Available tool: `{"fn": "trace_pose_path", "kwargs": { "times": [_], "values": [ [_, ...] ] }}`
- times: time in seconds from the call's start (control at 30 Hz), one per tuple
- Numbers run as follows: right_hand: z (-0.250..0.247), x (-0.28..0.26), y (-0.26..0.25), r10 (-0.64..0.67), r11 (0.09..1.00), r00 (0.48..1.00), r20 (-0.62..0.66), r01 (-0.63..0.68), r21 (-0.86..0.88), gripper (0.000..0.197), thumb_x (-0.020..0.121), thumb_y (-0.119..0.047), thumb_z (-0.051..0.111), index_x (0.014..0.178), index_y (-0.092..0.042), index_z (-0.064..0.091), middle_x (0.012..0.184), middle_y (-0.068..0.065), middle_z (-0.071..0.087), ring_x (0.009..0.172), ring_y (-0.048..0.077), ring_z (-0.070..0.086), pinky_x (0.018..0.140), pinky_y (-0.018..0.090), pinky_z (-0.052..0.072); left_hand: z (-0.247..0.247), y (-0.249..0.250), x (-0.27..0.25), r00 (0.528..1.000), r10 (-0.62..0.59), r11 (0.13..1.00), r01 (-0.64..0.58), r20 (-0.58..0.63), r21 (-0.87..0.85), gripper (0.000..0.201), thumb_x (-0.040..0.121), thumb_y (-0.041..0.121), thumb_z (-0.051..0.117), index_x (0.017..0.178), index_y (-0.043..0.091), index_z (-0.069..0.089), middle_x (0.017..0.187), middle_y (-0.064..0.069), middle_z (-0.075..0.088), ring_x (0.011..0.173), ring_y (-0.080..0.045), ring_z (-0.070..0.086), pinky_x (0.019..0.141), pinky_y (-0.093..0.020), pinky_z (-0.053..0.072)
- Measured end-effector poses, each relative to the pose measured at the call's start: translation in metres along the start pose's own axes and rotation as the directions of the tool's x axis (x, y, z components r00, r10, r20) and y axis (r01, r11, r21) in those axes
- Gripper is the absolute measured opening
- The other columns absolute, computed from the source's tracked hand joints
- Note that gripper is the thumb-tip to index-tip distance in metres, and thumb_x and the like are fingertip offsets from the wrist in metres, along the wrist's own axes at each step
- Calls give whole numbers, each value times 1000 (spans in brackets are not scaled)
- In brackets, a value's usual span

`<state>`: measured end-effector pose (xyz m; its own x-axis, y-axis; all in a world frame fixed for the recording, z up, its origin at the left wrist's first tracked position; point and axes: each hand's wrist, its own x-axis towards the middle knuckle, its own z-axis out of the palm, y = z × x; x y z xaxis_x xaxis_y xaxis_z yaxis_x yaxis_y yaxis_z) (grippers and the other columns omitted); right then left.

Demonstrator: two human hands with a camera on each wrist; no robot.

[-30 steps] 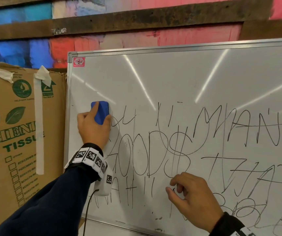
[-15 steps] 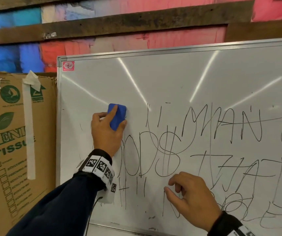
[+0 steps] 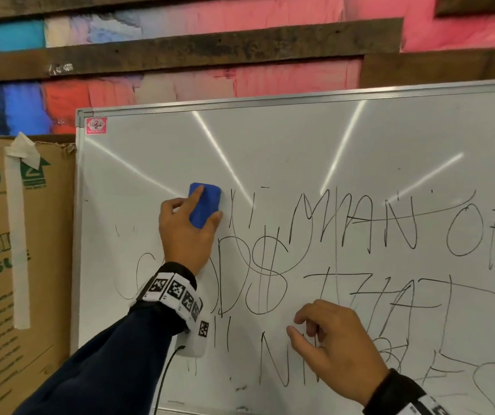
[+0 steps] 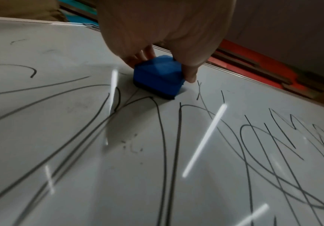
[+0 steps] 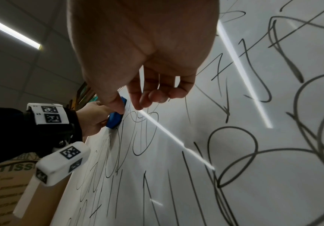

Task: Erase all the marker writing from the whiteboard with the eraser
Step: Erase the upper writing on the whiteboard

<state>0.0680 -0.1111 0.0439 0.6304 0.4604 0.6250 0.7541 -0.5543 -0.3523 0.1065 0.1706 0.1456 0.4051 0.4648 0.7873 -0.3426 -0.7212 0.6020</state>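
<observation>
wall (image 3: 300,34): pink, blue paint, dark planks | cardboard box (image 3: 48,265) (green print) left | ceiling strip light (image 5: 12,30)

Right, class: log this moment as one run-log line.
left hand grips blue eraser on whiteboard | right hand idle | writing remains

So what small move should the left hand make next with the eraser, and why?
Probably slide the eraser rightward: the left hand presses it on the whiteboard, and black writing begins just right of it.
</observation>
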Motion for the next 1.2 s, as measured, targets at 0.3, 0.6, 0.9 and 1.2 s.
{"fn": "trace_pose_path", "kwargs": {
  "times": [0.3,0.6,0.9,1.2],
  "values": [
    [-23,-15,9,173,975,957,235,-133,-178,40,80,-71,46,90,-35,61,72,-17,53,70,3,51,62,16,43,12,11,-6,998,-40,999,40,-53,-18,62,84,35,76,140,33,51,125,-1,41,119,-21,46,106,-35,43],
    [32,-54,17,291,956,570,768,-162,-243,32,94,-9,50,124,-15,62,137,10,39,129,28,45,113,37,33,25,26,-8,1000,15,1000,-15,21,-18,62,84,38,74,140,36,49,126,-1,40,120,-23,46,105,-40,45],
    [13,-43,17,376,923,699,608,-230,-308,49,81,-64,60,117,-31,61,99,-6,53,102,17,55,85,32,46,38,35,-22,991,72,997,-75,109,27,61,83,40,73,138,38,47,127,0,39,118,-23,45,101,-38,47],
    [15,-43,19,302,947,797,523,-187,-261,40,82,-55,64,109,-25,66,91,-9,51,92,17,59,78,29,48,63,66,-63,970,110,992,-121,217,36,61,83,40,73,137,36,46,129,-2,39,117,-20,43,93,-29,44]
  ]
}}
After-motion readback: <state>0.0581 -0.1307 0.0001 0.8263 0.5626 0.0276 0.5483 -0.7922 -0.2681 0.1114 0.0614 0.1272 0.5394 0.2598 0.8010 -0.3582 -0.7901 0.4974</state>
